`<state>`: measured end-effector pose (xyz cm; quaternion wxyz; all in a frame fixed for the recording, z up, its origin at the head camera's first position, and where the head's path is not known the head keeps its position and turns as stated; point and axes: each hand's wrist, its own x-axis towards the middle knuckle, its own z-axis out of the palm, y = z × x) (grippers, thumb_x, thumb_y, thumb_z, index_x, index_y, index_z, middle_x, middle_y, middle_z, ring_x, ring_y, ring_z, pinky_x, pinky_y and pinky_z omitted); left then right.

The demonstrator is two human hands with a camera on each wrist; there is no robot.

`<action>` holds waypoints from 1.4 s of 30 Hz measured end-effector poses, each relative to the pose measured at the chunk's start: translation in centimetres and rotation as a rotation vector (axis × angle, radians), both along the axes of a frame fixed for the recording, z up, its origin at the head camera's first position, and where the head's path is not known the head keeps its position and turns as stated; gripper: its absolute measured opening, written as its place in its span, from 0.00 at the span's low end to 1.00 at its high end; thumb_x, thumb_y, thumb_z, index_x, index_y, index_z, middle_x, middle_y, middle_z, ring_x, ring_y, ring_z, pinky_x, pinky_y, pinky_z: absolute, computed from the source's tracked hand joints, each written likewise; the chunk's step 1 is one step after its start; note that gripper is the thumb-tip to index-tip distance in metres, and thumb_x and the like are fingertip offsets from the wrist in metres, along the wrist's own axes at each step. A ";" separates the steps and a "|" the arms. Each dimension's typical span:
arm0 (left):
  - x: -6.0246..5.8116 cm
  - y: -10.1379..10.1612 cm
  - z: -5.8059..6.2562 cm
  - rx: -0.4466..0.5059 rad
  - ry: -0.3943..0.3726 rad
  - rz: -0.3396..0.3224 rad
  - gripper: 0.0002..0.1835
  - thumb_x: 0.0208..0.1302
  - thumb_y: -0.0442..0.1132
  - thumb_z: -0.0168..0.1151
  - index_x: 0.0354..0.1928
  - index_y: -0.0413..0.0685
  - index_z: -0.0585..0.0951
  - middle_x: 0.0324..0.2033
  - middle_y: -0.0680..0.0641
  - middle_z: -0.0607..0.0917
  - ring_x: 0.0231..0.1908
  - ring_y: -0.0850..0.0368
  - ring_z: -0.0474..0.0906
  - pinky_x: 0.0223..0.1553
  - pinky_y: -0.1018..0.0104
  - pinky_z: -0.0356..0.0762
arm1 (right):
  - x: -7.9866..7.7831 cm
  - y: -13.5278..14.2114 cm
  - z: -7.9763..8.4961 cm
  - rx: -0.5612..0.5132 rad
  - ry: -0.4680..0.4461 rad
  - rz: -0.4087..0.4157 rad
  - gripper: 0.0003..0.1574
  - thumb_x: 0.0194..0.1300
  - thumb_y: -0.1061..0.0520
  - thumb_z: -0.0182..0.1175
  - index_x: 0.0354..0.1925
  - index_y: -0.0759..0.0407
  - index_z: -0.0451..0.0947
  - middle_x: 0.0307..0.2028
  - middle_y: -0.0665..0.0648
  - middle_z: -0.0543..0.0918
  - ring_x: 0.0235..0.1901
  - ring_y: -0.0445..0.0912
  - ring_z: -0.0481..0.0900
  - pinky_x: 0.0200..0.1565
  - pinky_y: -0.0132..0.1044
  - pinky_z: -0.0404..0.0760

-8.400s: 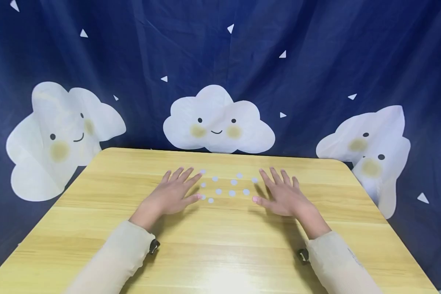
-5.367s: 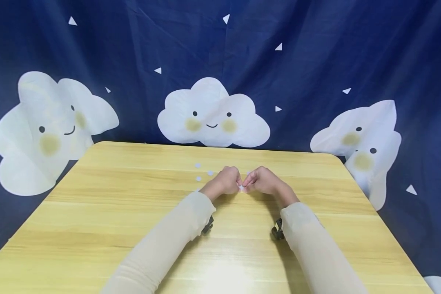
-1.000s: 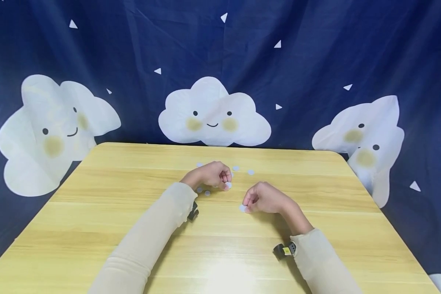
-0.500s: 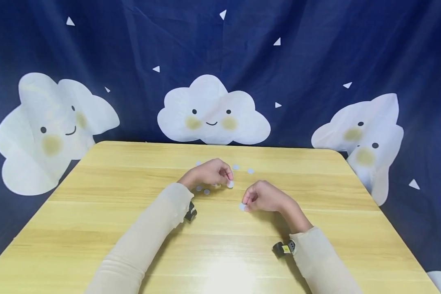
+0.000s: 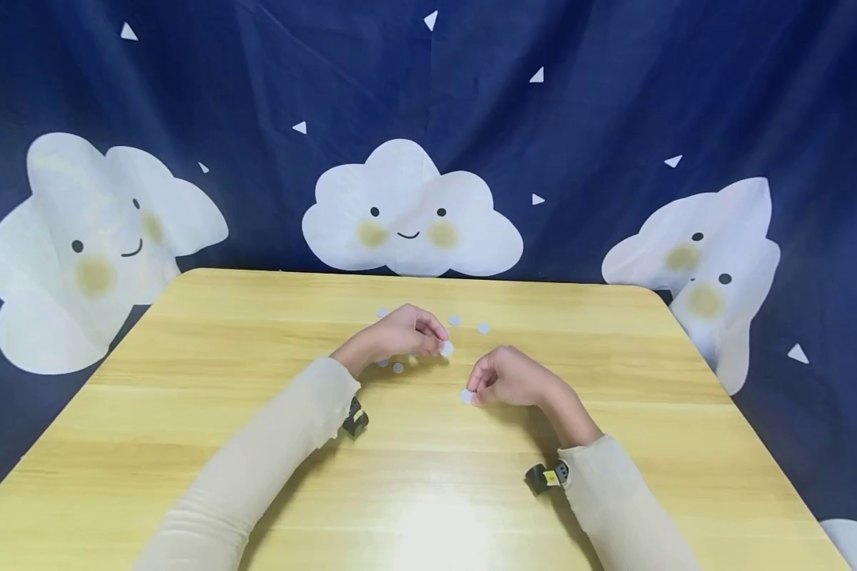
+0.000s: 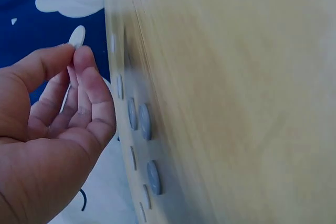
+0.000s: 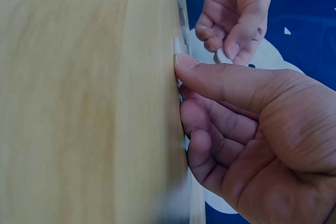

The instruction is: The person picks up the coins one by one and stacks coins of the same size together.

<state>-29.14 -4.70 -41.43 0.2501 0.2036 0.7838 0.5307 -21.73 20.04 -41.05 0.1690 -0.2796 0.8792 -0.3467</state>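
Note:
In the head view my left hand (image 5: 403, 331) pinches a small round white disc (image 5: 446, 348) between thumb and fingertips, held up over the far middle of the table. The left wrist view shows that disc (image 6: 77, 35) tilted on edge, apart from the tabletop. Closer to me and to the right, my right hand (image 5: 514, 377) pinches a second white disc (image 5: 467, 396), low over the wood, with the other fingers curled in. Loose discs lie around the left hand, one (image 5: 397, 368) just below it and another (image 5: 483, 327) to its right; the left hand covers some.
The light wood table (image 5: 400, 476) has rounded far corners. Behind its far edge hangs a dark blue curtain (image 5: 257, 79) printed with white clouds. Black wrist cameras sit at the left cuff (image 5: 355, 418) and the right cuff (image 5: 546, 478).
Flat open hands beside the discs came together pinching at one spot, then parted with a disc each. In the last second the left hand rises slightly; the right hand stays nearly still.

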 end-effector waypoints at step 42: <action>7.3 3.0 -0.1 -0.060 -0.046 0.114 0.07 0.53 0.21 0.68 0.34 0.36 0.87 0.29 0.44 0.89 0.30 0.55 0.87 0.36 0.64 0.86 | 0.0 -0.1 0.3 -0.013 -0.007 0.012 0.07 0.56 0.67 0.74 0.33 0.59 0.87 0.27 0.49 0.86 0.29 0.41 0.83 0.40 0.35 0.83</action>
